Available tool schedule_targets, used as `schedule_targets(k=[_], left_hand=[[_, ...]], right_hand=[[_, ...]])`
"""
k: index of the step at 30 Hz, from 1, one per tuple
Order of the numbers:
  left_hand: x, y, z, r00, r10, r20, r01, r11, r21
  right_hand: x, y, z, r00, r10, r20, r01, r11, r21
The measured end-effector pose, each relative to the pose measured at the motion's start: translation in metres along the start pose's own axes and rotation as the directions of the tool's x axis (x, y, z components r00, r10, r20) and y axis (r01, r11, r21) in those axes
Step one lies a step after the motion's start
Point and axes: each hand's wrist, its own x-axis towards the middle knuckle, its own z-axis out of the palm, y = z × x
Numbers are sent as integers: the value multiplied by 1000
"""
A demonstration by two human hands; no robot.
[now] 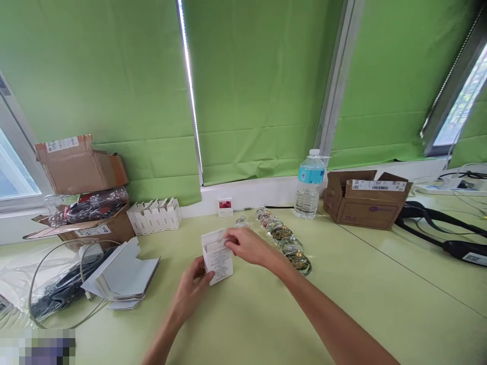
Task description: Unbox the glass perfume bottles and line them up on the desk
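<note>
A small white box [219,263] with printed text on its front stands tilted above the table, its top flap up. My left hand [192,284] grips its lower left side between thumb and fingers. At the upper right edge of the box, the fingers of my right hand [243,246] are pinched together; whether they hold the box's edge or something small is hard to tell. Behind and right of my right hand lies a row of round clear packets [282,234] with coiled items inside. One more packet [242,221] lies just behind the hand.
Several open white boxes [154,217] stand at the back left, near stacked cardboard boxes [81,170]. Flattened white sheets [124,276] and cables lie left. A small card box [225,207], water bottle [309,187], brown box [367,205] and black straps [452,247] stand or lie behind and right.
</note>
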Motion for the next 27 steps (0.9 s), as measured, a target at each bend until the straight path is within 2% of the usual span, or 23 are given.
schedule_targets(k=[3, 8, 13, 17, 19, 21, 24, 27], left_hand=[[-4, 6, 5, 997, -35, 73, 36, 999, -10], [-9, 14, 11, 986, -57, 159, 60, 998, -14], [-12, 17, 17, 977, -49, 206, 56, 998, -28], [-12, 11, 19, 975, -51, 217, 65, 996, -59], [-10, 5, 19, 985, -87, 151, 90, 996, -12], [-9, 0, 18, 993, -115, -11, 115, 990, 75], [-6, -4, 13, 964, -79, -256, 125, 978, 170], [-5, -1, 9, 946, -32, -323, 100, 976, 196]], right_hand=[[-1, 1, -14, 1000, 18, -22, -19, 999, -46], [-4, -1, -32, 989, 61, -135, -71, 995, -66], [-8, -7, -48, 950, 92, -298, -116, 991, -65], [-14, -13, -61, 906, 73, -418, -66, 997, 30], [-17, -14, -66, 881, 80, -467, -37, 994, 99], [-20, -13, -71, 877, 105, -469, -28, 985, 168], [-21, -9, -75, 910, 136, -391, -40, 969, 244], [-21, -6, -76, 953, 139, -270, -59, 957, 283]])
